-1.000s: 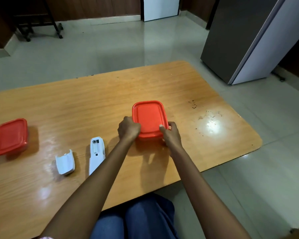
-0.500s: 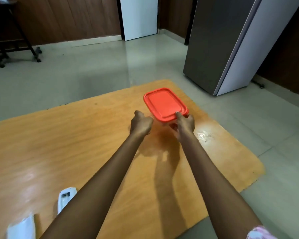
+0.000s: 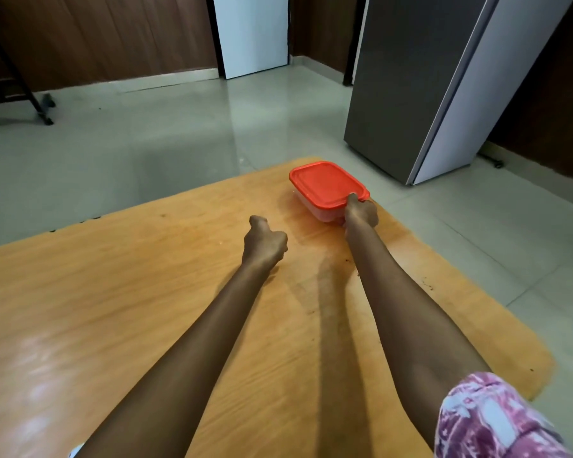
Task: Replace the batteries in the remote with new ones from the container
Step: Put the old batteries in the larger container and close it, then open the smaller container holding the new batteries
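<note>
A clear container with a red lid (image 3: 325, 185) rests at the far right corner of the wooden table (image 3: 113, 292). My right hand (image 3: 360, 213) grips its near right corner, thumb on the lid's edge. My left hand (image 3: 264, 244) hovers over the table to the left of the container, fingers curled shut and holding nothing. The remote and its cover are out of view, except a white sliver (image 3: 75, 452) at the bottom edge beside my left forearm.
A grey refrigerator (image 3: 427, 84) stands on the tiled floor beyond the table's right corner. A dark stand with wheels (image 3: 20, 94) is at the far left. The table's far edge runs just behind the container.
The container has moved farther away and to the right, now set down at the table's corner. My left hand has let go and drawn back. The view has tilted up, losing the remote.
</note>
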